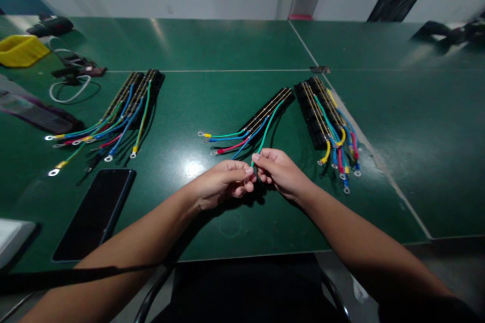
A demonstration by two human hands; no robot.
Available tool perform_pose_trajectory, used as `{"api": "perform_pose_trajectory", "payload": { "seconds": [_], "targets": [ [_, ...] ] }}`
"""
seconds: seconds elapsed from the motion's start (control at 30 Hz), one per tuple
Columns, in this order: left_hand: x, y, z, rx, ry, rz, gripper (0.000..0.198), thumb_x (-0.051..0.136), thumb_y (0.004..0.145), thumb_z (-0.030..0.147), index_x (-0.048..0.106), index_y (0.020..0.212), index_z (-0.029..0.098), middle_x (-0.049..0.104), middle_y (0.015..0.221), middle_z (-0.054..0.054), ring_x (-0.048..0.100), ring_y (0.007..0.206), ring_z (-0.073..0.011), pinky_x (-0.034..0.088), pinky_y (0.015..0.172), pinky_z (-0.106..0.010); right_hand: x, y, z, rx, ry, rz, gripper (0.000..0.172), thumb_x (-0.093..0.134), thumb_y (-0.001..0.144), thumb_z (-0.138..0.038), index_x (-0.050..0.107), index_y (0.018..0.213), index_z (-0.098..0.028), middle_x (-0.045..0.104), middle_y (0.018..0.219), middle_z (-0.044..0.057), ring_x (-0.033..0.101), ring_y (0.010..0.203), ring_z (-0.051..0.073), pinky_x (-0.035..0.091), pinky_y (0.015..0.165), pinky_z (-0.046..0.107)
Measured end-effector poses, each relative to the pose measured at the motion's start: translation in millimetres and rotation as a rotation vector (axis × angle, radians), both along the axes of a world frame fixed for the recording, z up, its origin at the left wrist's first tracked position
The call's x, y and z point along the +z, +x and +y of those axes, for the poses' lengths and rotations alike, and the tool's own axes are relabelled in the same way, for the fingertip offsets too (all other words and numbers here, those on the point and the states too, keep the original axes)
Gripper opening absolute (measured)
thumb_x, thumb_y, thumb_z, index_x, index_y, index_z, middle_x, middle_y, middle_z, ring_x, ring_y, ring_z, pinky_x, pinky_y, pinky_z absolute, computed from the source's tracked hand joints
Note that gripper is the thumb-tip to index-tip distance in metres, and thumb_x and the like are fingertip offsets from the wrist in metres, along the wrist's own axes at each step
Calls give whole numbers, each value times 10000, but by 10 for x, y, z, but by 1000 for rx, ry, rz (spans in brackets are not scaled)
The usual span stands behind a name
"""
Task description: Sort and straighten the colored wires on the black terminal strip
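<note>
Both hands pinch the same green wire (268,126), close together near its free end. My left hand (229,181) is closed at the lower end, and its fingers hide the wire's tip. Just above it, my right hand (278,169) is closed round the wire with thumb and forefinger. The wire runs up to a black terminal strip (268,110) with brass-coloured rails, lying tilted on the green table. Also leaving this strip are blue wires and a red wire (231,148); several end in metal ring lugs (200,133).
Two similar wired strips (132,96) lie at left, and another pair (318,111) at right. A black phone (94,214) rests at front left. Farther back are a yellow bin (22,50) and a white cable loop (71,98). The green table (212,50) has pale seams.
</note>
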State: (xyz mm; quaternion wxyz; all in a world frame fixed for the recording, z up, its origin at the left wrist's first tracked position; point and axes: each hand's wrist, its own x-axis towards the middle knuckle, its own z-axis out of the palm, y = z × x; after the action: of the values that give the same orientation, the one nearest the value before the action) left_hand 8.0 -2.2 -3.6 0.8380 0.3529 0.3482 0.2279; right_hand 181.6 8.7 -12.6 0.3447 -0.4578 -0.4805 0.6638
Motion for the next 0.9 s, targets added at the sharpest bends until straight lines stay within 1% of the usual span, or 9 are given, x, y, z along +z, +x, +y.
{"api": "perform_pose_trajectory", "payload": {
  "seconds": [0.2,0.3,0.43,0.63,0.7,0.8,0.9],
  "targets": [
    [-8,0,-15,58,15,77,317,716,763,364,492,681,155,514,516,55,378,410,-22,253,423,-160,3,0,-5,-1,0,-17,320,610,829,-425,490,690,-163,489,501,-53,413,402,37,274,377,149],
    [-2,0,-12,45,11,61,296,705,771,365,521,709,142,557,554,35,375,412,-17,259,422,-158,7,4,-8,8,-2,-24,329,608,830,-434,486,686,-164,494,496,-52,404,397,37,263,375,151],
    [-1,-6,-3,-1,-3,13,258,689,784,346,571,785,117,620,657,-13,438,461,-26,301,443,-153,8,11,-12,23,15,-23,327,603,834,-433,489,687,-164,513,508,-45,413,408,42,267,384,152],
    [-18,-9,-8,44,27,70,319,709,774,375,490,684,160,505,516,53,342,403,-23,248,412,-159,1,14,-15,21,19,-39,314,591,847,-424,488,700,-167,503,489,-45,392,395,44,257,385,161],
    [-16,-8,-6,40,19,59,295,710,773,360,516,701,150,541,546,38,354,408,-21,255,416,-157,-2,15,-11,25,26,-32,311,585,851,-420,484,695,-170,502,494,-44,393,400,47,261,387,164],
    [-8,-9,-2,14,-6,20,250,703,782,338,579,766,121,614,642,-7,428,454,-25,300,446,-153,-3,14,-7,37,32,-26,304,580,854,-411,486,693,-170,516,516,-40,402,416,48,267,394,165],
    [-7,-12,-3,10,-18,11,246,705,785,332,600,786,110,626,671,-19,478,497,-35,325,467,-151,0,7,-7,40,31,-30,295,575,856,-404,491,698,-169,517,521,-40,408,424,49,267,401,164]
  ]
}}
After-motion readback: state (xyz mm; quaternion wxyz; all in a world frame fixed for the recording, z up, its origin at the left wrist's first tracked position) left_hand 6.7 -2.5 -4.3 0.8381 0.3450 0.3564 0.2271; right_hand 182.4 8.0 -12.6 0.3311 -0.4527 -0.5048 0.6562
